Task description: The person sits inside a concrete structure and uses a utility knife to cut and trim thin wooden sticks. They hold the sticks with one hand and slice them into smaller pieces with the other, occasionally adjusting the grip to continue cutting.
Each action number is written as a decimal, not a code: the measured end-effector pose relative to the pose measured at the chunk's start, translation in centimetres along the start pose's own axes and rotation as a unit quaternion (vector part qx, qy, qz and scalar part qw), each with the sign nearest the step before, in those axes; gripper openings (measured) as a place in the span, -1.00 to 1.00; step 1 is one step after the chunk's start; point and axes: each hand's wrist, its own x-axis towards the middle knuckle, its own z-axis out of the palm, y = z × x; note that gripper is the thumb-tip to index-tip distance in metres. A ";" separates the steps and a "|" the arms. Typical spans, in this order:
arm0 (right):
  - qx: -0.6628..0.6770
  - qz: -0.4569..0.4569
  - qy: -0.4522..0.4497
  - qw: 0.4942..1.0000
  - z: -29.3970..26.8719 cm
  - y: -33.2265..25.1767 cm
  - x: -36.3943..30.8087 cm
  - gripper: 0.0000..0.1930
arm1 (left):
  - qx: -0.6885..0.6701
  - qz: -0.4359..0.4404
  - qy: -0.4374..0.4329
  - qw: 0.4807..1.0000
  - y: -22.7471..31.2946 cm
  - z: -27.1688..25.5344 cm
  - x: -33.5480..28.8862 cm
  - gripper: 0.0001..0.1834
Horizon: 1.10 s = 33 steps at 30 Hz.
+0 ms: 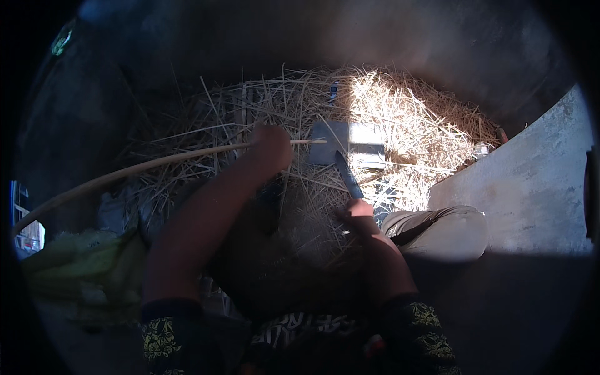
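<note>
**Long curvy strip, one knife, deep pile of shavings: a few worries**

A long, pale, curved strip (156, 161) is held in the left hand (272, 149), fingers closed around it near its narrow end, with that end sticking out over a grey slab (367, 135). A knife (347, 175) is gripped by the handle in the right hand (359, 208), fingers wrapped, blade pointed up toward the slab. Whether the slab is touched by the blade or by the strip's end can't be told from this angle.

As for what could go wrong: the strip could be twisted out of line, since its long tail is left curving well off to the left with no support seen. If the blade skidded, the left hand could be nicked, being so near the strip's end. The slab could also be shifted if it's only bedded on loose shavings (412, 125) (the glare across half of it can't help the eyes either).

Headcount: one strip, one knife, one slab, two bare hands. One small blue object (334, 91) can be spotted in the pile, and one yellowish-green sack (81, 262) at lower left. The shavings can't be counted.
</note>
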 end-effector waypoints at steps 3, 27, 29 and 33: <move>0.006 0.096 0.122 0.988 2.3 2.9 2.0 -0.40 | -0.138 -0.052 0.014 0.989 0.0 -0.6 1.9 -0.67; 0.134 0.109 0.014 0.985 -7.0 -3.7 -2.9 -0.51 | -0.077 -0.040 -0.124 0.988 4.1 -3.0 8.6 -0.68; 0.073 0.099 -0.017 0.992 -8.2 -3.4 -2.8 -0.50 | -0.063 -0.026 -0.117 0.991 3.7 -2.5 8.8 -0.68; -0.050 0.110 0.049 0.991 -16.0 -6.0 -7.5 -0.55 | -0.074 -0.036 -0.144 0.986 3.8 -2.1 9.7 -0.66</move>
